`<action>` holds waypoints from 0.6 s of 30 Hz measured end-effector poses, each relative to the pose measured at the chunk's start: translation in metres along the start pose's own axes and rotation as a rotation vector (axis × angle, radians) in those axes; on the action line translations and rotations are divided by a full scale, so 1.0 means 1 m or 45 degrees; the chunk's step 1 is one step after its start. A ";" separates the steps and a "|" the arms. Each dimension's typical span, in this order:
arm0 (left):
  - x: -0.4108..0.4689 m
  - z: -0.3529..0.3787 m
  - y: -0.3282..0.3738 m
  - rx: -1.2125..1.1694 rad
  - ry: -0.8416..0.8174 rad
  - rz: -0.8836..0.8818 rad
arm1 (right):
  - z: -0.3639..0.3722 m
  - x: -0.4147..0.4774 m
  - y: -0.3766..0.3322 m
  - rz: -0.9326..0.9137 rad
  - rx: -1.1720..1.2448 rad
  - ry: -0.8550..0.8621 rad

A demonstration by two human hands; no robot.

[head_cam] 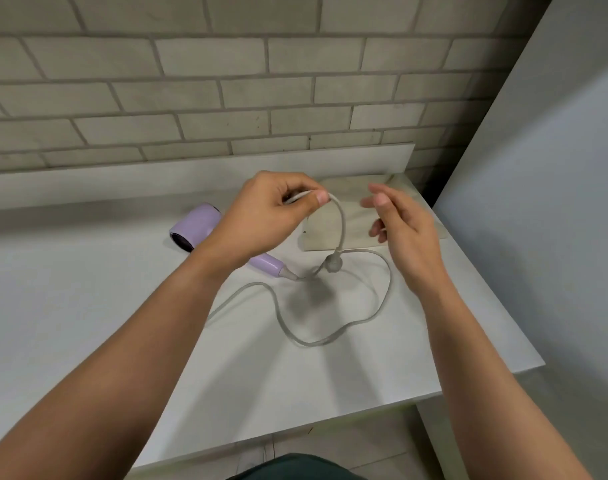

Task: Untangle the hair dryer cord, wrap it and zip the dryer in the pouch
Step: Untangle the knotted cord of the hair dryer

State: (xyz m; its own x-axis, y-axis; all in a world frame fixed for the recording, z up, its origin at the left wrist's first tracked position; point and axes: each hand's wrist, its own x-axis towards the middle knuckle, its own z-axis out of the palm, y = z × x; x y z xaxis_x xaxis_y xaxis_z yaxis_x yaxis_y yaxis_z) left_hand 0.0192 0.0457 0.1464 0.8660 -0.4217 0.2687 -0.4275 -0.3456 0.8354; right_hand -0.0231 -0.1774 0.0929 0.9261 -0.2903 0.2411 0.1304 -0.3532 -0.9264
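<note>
A lilac hair dryer [198, 226] lies on the white counter [88, 306], partly hidden behind my left wrist. Its grey cord [382, 292] runs from the handle end in a wide loop across the counter. My left hand [261, 220] pinches the cord near its end, raised above the counter, and the round grey plug [333, 263] hangs down from it. Just to the right, my right hand [399, 230] hovers with relaxed fingers and holds nothing. A beige pouch [347, 216] lies flat behind both hands.
A grey brick wall [226, 81] backs the counter above a low white ledge [157, 178]. At the right stands a pale wall panel [537, 202]. The counter's front edge [330, 415] drops to a tiled floor.
</note>
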 end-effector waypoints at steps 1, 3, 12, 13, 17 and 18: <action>0.001 0.003 0.002 -0.001 -0.003 0.015 | 0.000 -0.001 -0.017 -0.040 0.043 -0.147; 0.005 0.007 0.005 -0.020 0.003 0.065 | -0.002 -0.001 -0.038 -0.108 0.001 -0.380; -0.008 0.020 -0.058 0.388 -0.153 -0.156 | -0.041 0.011 -0.049 -0.294 0.300 -0.028; -0.014 0.023 -0.070 0.439 -0.210 -0.220 | -0.050 0.014 -0.050 -0.284 0.379 0.057; -0.032 0.015 -0.112 0.477 -0.349 -0.545 | -0.086 0.027 -0.032 -0.221 0.483 0.310; -0.034 0.009 -0.117 0.432 -0.321 -0.607 | -0.093 0.029 -0.021 -0.194 0.459 0.346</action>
State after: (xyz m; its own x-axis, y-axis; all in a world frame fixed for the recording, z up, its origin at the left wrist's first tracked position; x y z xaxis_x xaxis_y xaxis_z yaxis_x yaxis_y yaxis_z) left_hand 0.0372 0.0926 0.0349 0.9114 -0.3263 -0.2509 -0.1044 -0.7729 0.6258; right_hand -0.0319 -0.2611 0.1462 0.7670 -0.4984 0.4041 0.4165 -0.0922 -0.9044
